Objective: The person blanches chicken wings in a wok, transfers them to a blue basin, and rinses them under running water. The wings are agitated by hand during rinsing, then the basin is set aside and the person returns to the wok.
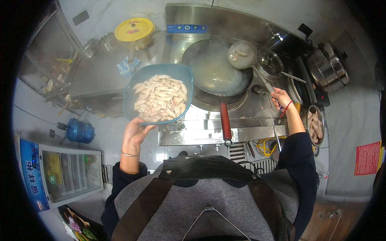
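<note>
My left hand (137,131) grips the near rim of a blue plastic basin (129,90) beside the wok. Pale, blanched-looking poultry pieces, possibly wing tips or feet, form a pile (161,98) in the basin. In my right hand (281,99) is the handle of a perforated skimmer (243,61), whose bowl hangs over the wok's right rim with one or two pieces on it. Cloudy, steaming liquid stands in the dark wok (196,54), along with a few pieces. The wok's red wooden handle (225,120) points towards me, touched by neither hand.
A steel pot (273,67) with a ladle sits right of the wok. Further right are a large lidded steamer pot (327,67) and a bowl of raw meat (315,126). On the left counter stands a yellow-lidded container (134,30). A water bottle (80,131) is at lower left.
</note>
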A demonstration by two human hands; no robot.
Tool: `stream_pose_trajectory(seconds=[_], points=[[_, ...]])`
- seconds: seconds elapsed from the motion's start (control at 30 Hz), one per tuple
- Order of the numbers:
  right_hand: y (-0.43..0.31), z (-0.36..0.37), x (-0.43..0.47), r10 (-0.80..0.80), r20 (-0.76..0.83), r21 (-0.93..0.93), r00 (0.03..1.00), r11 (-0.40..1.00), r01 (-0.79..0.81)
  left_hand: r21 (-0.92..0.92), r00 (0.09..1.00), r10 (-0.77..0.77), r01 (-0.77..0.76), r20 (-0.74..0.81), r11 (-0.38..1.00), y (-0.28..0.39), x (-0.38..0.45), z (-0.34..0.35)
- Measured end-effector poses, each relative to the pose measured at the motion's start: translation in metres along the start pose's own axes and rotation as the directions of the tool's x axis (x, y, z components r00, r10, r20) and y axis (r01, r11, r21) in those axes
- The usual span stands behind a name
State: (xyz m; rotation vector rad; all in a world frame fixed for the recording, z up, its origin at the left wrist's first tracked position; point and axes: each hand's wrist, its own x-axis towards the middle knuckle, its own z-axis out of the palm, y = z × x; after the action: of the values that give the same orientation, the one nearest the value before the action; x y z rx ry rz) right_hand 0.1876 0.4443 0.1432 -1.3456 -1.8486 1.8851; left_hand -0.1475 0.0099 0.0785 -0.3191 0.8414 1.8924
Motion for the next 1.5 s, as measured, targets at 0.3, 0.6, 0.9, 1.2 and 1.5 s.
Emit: stream_pose_trajectory(seconds=[0.3, 0.6, 0.9, 1.2, 1.5], points=[[0.031, -0.019, 0.016, 0.136, 0.129, -0.265, 0.982, 0.959, -0.098, -0.001, 0.998, 0.050, -0.050, -0.032, 0.999, 0.000, -0.012, -0.003], [0.047, 0.033, -0.018, 0.246, 0.318, 0.407, 0.916, 0.837, -0.366, -0.052, 0.999, 0.019, -0.021, -0.042, 0.998, 0.002, -0.006, -0.012], [0.056, 0.068, -0.031, 0.212, 0.229, 0.453, 0.950, 0.840, -0.297, -0.052, 0.999, 0.006, -0.008, -0.041, 0.999, 0.003, 0.000, -0.007], [0.047, 0.061, -0.047, 0.116, 0.129, 0.484, 0.985, 0.859, -0.165, 0.014, 1.000, 0.016, -0.015, -0.025, 1.000, 0.000, 0.005, 0.004], [0.018, 0.058, -0.061, 0.121, 0.076, 0.624, 0.990, 0.768, -0.142, 0.092, 1.000, 0.008, -0.009, 0.019, 0.996, -0.004, 0.012, 0.015]])
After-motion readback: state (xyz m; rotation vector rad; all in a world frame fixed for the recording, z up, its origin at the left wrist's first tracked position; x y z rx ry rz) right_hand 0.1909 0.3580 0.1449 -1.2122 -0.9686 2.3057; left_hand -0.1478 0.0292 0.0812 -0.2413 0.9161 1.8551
